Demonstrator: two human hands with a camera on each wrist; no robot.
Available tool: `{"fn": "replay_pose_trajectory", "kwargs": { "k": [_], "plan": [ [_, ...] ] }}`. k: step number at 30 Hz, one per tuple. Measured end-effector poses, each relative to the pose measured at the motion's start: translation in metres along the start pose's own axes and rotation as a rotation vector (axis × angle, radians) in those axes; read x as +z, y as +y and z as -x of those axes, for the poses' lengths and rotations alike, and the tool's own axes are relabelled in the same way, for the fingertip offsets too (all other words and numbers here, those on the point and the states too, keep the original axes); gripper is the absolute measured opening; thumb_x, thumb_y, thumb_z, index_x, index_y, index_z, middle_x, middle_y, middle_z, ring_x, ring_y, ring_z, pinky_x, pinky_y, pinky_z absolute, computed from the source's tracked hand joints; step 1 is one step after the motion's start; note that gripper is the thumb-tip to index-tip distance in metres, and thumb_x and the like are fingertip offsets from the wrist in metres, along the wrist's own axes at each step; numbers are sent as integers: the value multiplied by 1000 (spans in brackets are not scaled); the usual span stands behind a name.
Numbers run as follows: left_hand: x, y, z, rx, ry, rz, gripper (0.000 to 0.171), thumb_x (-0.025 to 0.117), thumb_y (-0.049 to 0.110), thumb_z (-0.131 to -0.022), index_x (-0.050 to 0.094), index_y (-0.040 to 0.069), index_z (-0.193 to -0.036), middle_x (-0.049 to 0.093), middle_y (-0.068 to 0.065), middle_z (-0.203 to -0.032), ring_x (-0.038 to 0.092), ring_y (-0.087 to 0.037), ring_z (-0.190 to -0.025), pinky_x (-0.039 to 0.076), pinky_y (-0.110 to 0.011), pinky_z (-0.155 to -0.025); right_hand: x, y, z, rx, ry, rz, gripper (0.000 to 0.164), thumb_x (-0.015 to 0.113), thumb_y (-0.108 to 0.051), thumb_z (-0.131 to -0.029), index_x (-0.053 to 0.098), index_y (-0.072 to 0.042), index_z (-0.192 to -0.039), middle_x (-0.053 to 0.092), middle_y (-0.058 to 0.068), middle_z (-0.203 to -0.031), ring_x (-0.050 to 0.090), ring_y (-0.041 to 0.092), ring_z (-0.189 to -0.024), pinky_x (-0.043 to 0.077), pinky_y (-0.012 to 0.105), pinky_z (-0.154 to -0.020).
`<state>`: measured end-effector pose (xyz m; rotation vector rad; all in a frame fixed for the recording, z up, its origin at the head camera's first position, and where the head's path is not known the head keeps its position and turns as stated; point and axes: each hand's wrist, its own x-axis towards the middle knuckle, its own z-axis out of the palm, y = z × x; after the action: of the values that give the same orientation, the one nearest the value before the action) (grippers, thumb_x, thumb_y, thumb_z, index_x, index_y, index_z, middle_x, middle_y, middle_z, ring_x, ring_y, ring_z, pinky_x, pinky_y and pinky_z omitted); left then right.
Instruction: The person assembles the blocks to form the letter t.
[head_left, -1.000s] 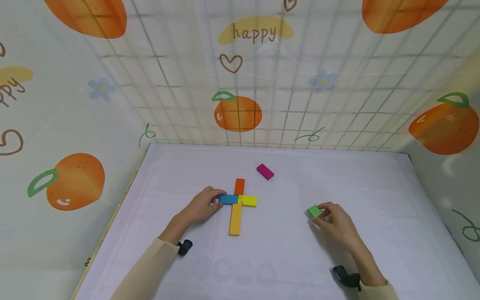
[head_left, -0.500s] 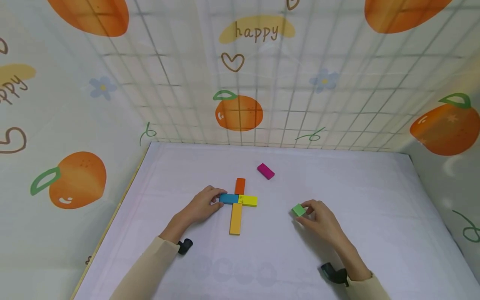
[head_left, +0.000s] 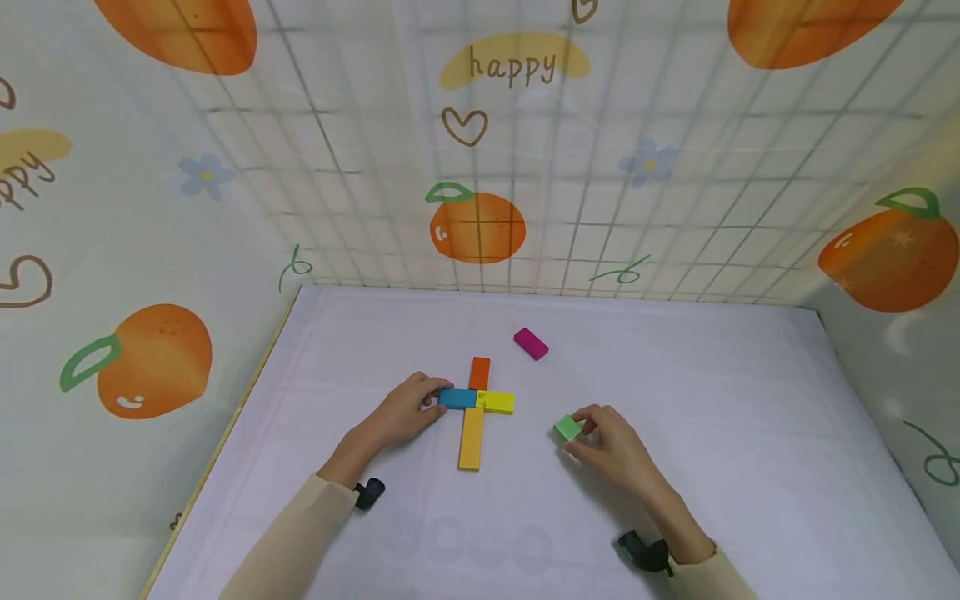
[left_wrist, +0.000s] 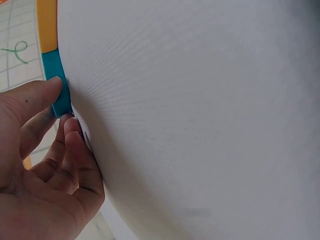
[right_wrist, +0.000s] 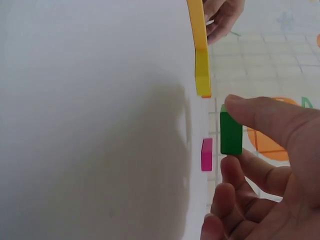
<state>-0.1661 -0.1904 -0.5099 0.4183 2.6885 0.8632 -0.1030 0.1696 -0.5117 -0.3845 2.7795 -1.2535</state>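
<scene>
My left hand (head_left: pixel 405 410) pinches the outer end of a blue block (head_left: pixel 457 398) between thumb and finger. That block lies in a cross with a red-orange block (head_left: pixel 480 373) behind it, a yellow block (head_left: pixel 498 402) on its right and a longer orange-yellow block (head_left: pixel 471 439) in front. In the left wrist view the thumb presses on the blue block (left_wrist: pixel 61 100). My right hand (head_left: pixel 618 446) holds a green block (head_left: pixel 567 427) by thumb and fingertips, right of the yellow block and apart from it. The right wrist view shows the green block (right_wrist: pixel 231 131) raised off the table.
A magenta block (head_left: pixel 531 343) lies alone on the white tabletop (head_left: pixel 750 417), behind the cross and to its right. A printed cloth wall (head_left: pixel 480 150) rises at the table's back edge, with further cloth at both sides.
My right hand has moved left with the green block, bringing it closer to the yellow block. The left hand and the cross of blocks stay where they were.
</scene>
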Motion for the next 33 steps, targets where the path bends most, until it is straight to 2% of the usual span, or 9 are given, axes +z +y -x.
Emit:
{"fn": "replay_pose_trajectory", "kwargs": {
  "k": [10,20,33],
  "plan": [
    [1,-1,-1,7,4,-1,40,69,20,-97,61,20,-136,54,2,-105,51,-16,-92,46,-30,-79,14,-18,-4,-27,-45,-20,38,84,-16,-81,66,-10,-114,57,2,-92,50,19,-77,44,29,-67],
    [1,-2,-1,7,2,0,40,69,20,-97,62,19,-136,53,2,-103,50,-16,-92,46,-30,-78,32,-33,-7,11,-115,-13,37,85,-19,-81,66,-16,-113,56,-3,-92,49,15,-79,45,27,-67],
    [1,-1,-1,4,6,-3,40,69,20,-97,62,19,-136,53,1,-103,50,-17,-92,46,-31,-78,51,-44,-2,-89,-173,1,36,85,-19,-81,64,-15,-110,55,-4,-91,51,15,-84,45,29,-72]
  ]
}}
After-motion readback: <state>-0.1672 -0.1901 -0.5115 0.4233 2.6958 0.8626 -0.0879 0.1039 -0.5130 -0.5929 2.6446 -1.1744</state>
